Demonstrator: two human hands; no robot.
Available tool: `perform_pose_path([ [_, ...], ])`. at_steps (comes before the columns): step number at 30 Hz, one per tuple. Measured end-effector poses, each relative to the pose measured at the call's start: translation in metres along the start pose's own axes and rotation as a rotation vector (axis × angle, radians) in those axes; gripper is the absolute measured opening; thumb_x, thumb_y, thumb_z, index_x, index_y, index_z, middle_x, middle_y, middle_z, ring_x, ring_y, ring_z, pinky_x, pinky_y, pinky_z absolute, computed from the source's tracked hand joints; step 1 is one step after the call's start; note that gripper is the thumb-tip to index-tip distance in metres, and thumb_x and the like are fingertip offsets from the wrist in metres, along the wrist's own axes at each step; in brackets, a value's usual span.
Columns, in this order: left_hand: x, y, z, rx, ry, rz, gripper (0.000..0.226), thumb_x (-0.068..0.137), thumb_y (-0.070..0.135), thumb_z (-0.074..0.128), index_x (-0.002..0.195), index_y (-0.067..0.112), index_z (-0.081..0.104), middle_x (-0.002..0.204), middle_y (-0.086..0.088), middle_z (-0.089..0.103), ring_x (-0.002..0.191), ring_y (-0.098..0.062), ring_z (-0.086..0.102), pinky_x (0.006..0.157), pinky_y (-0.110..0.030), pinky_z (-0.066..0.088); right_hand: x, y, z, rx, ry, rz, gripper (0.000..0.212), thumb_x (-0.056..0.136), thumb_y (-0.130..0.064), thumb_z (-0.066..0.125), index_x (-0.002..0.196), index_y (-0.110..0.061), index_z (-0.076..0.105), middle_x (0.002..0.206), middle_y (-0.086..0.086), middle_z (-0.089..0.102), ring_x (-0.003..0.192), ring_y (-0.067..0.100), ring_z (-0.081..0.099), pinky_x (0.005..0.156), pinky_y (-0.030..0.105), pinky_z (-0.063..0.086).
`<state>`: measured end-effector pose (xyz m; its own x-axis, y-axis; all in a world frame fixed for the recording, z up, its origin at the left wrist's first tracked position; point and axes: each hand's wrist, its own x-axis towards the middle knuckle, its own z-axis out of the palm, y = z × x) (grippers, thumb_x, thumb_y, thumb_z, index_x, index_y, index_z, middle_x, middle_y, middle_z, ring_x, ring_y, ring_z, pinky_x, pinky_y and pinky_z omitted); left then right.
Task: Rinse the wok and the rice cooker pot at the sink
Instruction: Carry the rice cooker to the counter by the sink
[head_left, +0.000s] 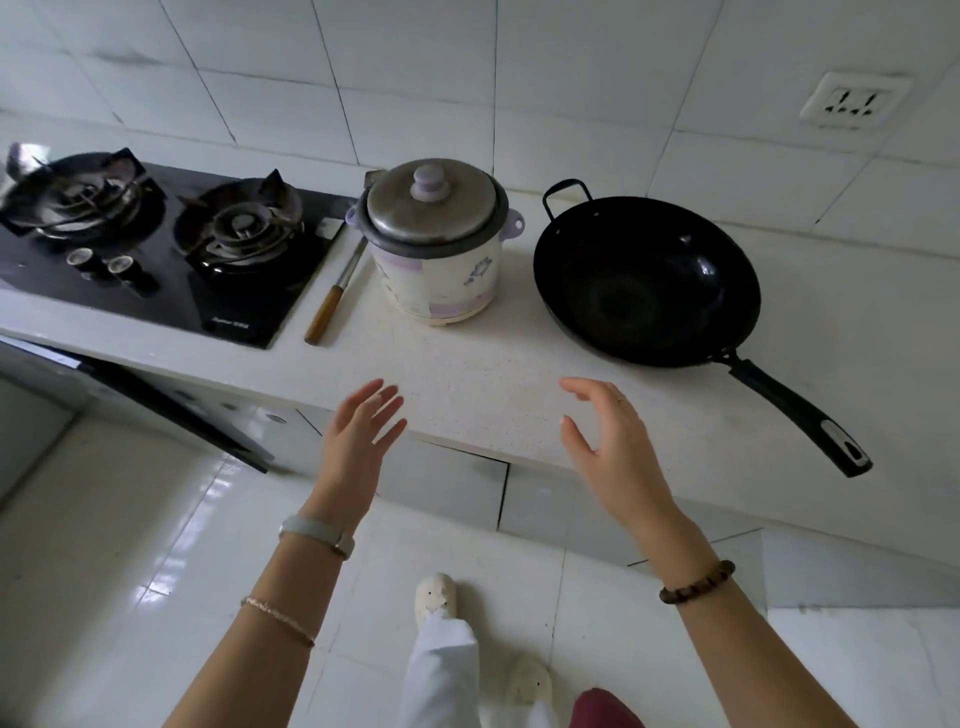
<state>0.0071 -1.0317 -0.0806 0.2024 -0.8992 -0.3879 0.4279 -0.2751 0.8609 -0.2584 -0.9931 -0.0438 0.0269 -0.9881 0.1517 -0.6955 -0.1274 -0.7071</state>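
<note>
— White counter (467, 374): what's on it, left to right?
— Hob (156, 260) upper left, lettering too small to read; knife (332, 296); lidded rice cooker (436, 244) centre; wok (644, 280) right.
— Hands?
— Left hand (363, 436), right hand (608, 441), lower centre: fingers spread, both empty.

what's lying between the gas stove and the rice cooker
A wooden-handled metal utensil lies on the counter between the gas stove and the rice cooker, its far end passing behind the cooker, in the head view.
</note>
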Motion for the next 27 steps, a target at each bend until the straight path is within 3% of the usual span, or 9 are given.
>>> perform_pose_path([
  [3, 0.020, 0.028, 0.002, 0.024, -0.043, 0.054, 0.027, 0.101, 0.010, 0.045, 0.126, 0.007, 0.055, 0.124, -0.011, 0.063, 0.116, -0.024, 0.062, 0.098, -0.041, 0.049, 0.024, -0.014, 0.006, 0.028, 0.028, 0.018, 0.039, 0.095, -0.020, 0.054, 0.133, -0.021, 0.049, 0.131, -0.009, 0.052, 0.120, 0.000, 0.044, 0.097, 0.006, 0.029],
  [8, 0.065, 0.070, -0.001, 0.044, -0.089, 0.107, 0.026, 0.100, 0.011, 0.047, 0.124, 0.008, 0.057, 0.123, -0.013, 0.065, 0.114, -0.025, 0.063, 0.096, -0.041, 0.050, 0.069, -0.038, 0.019, 0.121, 0.103, 0.044, 0.037, 0.095, -0.019, 0.054, 0.132, -0.023, 0.051, 0.128, -0.013, 0.054, 0.120, -0.002, 0.047, 0.099, 0.008, 0.033],
  [13, 0.108, 0.104, 0.000, 0.086, -0.099, 0.150, 0.027, 0.099, 0.010, 0.048, 0.124, 0.003, 0.056, 0.110, -0.010, 0.068, 0.108, -0.026, 0.065, 0.092, -0.039, 0.051, 0.118, -0.054, 0.031, 0.265, 0.184, 0.097, 0.029, 0.096, -0.017, 0.055, 0.124, -0.022, 0.055, 0.122, -0.010, 0.060, 0.114, 0.002, 0.055, 0.102, 0.022, 0.042],
  [19, 0.165, 0.129, 0.007, 0.180, -0.044, 0.170, 0.025, 0.098, 0.007, 0.049, 0.121, 0.003, 0.058, 0.102, -0.012, 0.067, 0.095, -0.024, 0.066, 0.084, -0.032, 0.052, 0.171, -0.050, 0.035, 0.343, 0.225, 0.199, 0.027, 0.096, -0.016, 0.055, 0.123, -0.017, 0.057, 0.113, -0.004, 0.065, 0.105, 0.005, 0.061, 0.090, 0.015, 0.047],
  [23, 0.206, 0.136, 0.012, 0.259, -0.025, 0.165, 0.024, 0.098, 0.009, 0.049, 0.119, 0.006, 0.059, 0.103, -0.011, 0.068, 0.095, -0.023, 0.066, 0.086, -0.034, 0.052, 0.210, -0.034, 0.037, 0.330, 0.217, 0.270, 0.028, 0.095, -0.021, 0.053, 0.123, -0.019, 0.057, 0.110, -0.006, 0.066, 0.104, 0.013, 0.064, 0.094, 0.034, 0.051],
  [27, 0.242, 0.135, 0.021, 0.357, 0.008, 0.148, 0.019, 0.099, 0.013, 0.046, 0.113, 0.012, 0.059, 0.097, -0.005, 0.068, 0.088, -0.018, 0.064, 0.084, -0.033, 0.051, 0.246, -0.022, 0.043, 0.326, 0.159, 0.380, 0.031, 0.097, -0.024, 0.051, 0.126, -0.015, 0.053, 0.103, -0.002, 0.065, 0.093, 0.013, 0.067, 0.091, 0.040, 0.054],
])
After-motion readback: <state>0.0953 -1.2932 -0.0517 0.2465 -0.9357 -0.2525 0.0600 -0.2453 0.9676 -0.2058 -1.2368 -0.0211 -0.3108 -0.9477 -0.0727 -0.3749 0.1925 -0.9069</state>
